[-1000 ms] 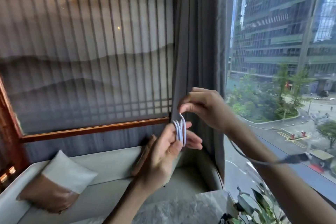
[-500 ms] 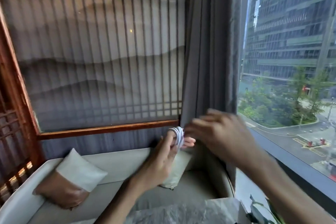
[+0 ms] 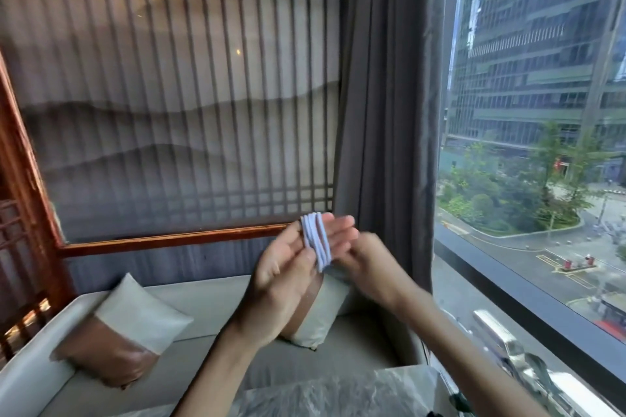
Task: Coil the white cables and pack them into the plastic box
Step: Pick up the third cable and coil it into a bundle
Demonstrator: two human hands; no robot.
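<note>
A white cable (image 3: 316,240) is wound in several loops around the fingers of my left hand (image 3: 288,278), which is raised in front of me with its palm turned toward me and fingers pointing up and right. My right hand (image 3: 369,261) is just to the right of the coil and slightly below it, blurred; its fingers curl near the lower end of the loops, and whether they pinch the cable I cannot tell. The plastic box is not in view.
Below the hands is a pale sofa (image 3: 210,301) with two white-and-brown cushions (image 3: 128,332). A marble tabletop (image 3: 338,393) sits at the bottom edge. A wooden lattice screen (image 3: 169,112), a grey curtain (image 3: 386,112) and a large window (image 3: 542,145) stand behind.
My right hand dropped from above the coil to its lower right side. The loops on my left fingers look wider and more spread. The view shifted left and down.
</note>
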